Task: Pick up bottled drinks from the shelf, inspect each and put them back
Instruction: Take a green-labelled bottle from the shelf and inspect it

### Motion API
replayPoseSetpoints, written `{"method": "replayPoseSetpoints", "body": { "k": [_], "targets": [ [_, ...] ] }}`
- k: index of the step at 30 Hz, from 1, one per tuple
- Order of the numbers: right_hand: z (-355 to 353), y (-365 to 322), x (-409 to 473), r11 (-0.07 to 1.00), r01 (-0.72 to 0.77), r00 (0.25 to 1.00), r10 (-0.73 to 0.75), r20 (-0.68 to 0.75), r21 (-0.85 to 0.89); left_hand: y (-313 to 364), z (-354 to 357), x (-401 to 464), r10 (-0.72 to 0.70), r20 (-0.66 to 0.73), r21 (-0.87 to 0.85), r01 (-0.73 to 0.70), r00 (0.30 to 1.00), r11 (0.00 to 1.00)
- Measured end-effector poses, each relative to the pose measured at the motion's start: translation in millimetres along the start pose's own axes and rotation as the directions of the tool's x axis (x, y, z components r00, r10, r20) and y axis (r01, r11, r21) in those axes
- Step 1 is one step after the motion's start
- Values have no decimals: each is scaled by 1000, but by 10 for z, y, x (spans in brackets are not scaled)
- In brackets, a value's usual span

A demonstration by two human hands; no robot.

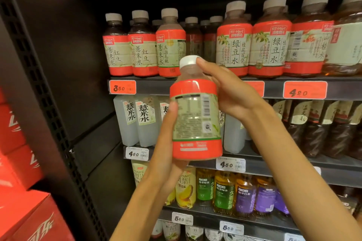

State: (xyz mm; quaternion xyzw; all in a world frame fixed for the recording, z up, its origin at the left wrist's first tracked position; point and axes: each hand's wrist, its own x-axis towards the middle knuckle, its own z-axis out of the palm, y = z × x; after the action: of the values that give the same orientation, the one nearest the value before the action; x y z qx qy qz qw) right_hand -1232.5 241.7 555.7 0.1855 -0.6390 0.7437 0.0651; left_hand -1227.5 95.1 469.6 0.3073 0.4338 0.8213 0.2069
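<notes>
Red cartons stack at far left beside the dark shelf upright. Left hand grips the bottle low on its body, thumb across the back label; the bottle is held upright before the shelf, barcode facing the camera. Right hand holds its shoulder, one fingertip touching the white cap. Similar red-labelled bottles line the shelf behind.
</notes>
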Motion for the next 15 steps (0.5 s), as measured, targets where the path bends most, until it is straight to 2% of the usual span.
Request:
{"method": "replayPoseSetpoints", "body": {
  "k": [2, 4, 6, 8, 11, 13, 15],
  "targets": [
    [43, 53, 11, 988, -52, 998, 46, 46, 144, 21, 26, -4, -113, 87, -129, 124, 990, 984],
    [60, 86, 9, 968, -33, 999, 22, 49, 248, 9, 28, -11, -155, 126, -130, 171, 980, 977],
    [23, 77, -12, 981, 58, 998, -49, -50, 183, -20, -31, -7, -129, 73, 2, 129, 989, 992],
    [-10, 45, -37, 991, 130, 981, -123, -151, 39, 6, -92, 1, -78, 6, 177, 76, 997, 981],
    [-11, 45, -53, 985, 128, 962, -151, -227, -112, 10, -59, 4, -10, -25, 351, 18, 1000, 936],
    [-9, 55, -49, 984, 86, 959, -124, -254, -156, -46, 1, -9, 3, -34, 357, 9, 999, 934],
    [-6, 37, -62, 984, 44, 970, -83, -229, -172, -97, 25, -19, 4, -43, 260, 8, 999, 966]
  ]
}}
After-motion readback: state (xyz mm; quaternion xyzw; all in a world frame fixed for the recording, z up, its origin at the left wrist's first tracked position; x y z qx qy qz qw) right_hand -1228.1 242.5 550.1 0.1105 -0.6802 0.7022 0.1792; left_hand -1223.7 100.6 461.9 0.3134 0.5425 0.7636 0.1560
